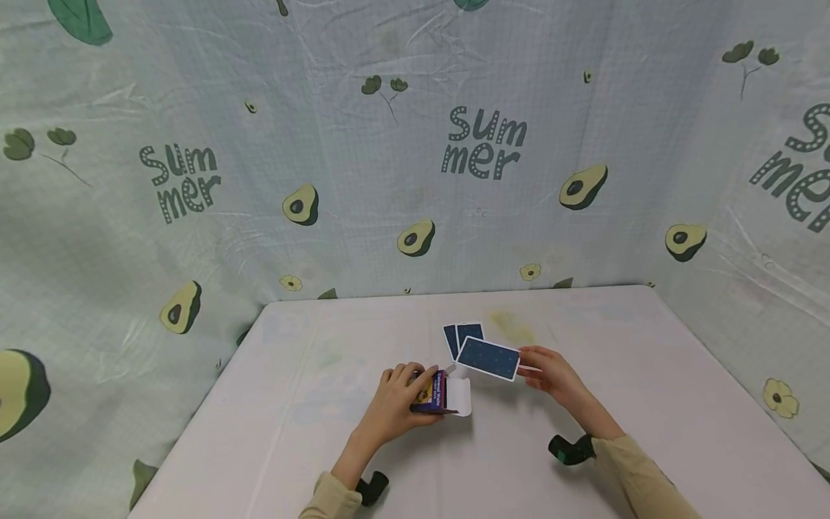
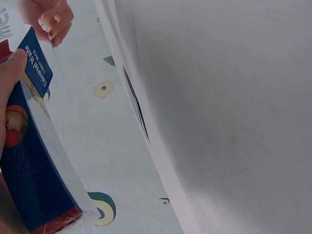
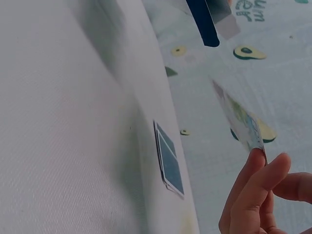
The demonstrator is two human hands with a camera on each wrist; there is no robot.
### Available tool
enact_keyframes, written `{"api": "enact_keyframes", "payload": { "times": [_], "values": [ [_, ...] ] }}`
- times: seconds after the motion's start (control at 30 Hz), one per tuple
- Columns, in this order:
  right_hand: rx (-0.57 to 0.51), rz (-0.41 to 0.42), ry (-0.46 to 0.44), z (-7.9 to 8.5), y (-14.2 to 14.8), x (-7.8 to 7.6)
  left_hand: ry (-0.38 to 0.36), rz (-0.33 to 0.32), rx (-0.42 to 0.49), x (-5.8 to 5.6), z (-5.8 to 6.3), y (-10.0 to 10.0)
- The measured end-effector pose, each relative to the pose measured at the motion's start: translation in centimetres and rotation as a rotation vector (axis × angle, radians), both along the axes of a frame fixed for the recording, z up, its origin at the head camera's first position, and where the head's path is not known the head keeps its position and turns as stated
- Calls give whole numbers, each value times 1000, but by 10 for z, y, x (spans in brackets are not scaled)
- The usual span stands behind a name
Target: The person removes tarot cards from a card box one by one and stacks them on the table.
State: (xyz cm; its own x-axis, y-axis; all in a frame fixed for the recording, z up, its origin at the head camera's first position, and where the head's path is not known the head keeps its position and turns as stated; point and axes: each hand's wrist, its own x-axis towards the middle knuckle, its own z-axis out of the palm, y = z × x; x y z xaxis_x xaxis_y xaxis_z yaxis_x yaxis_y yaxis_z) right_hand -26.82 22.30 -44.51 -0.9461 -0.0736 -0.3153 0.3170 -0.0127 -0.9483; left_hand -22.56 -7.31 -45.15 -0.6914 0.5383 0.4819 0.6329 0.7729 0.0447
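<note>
My left hand [image 1: 394,405] grips a blue tarot card box [image 2: 36,165] with a red edge, held above the table. Its lid flap [image 2: 38,66] hangs open and reads "Universal Waite Tarot Deck"; the white inner side [image 1: 459,396] faces right in the head view. To the right of the box, my right hand [image 1: 552,373] pinches a tarot card [image 1: 489,358] by one end between thumb and fingers. In the head view that card shows a dark blue back with a white border; a picture side shows in the right wrist view. Overlapping blue-backed cards [image 3: 169,161] lie on the table beyond.
A white cloth covers the table [image 1: 648,375]. Behind it hangs a pale curtain [image 1: 350,144] printed with avocados and "summer". Dark wrist cameras stick out below each wrist, the right one [image 1: 570,450] close above the tabletop.
</note>
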Motion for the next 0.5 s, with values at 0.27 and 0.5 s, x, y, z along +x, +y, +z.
{"api": "enact_keyframes", "payload": {
  "times": [0.27, 0.5],
  "values": [
    [-60, -42, -31, 1, -5, -7, 10, -16, 9, -1, 0, 1],
    [-93, -88, -9, -5, -14, -15, -4, -14, 10, -1, -2, 1]
  ]
}}
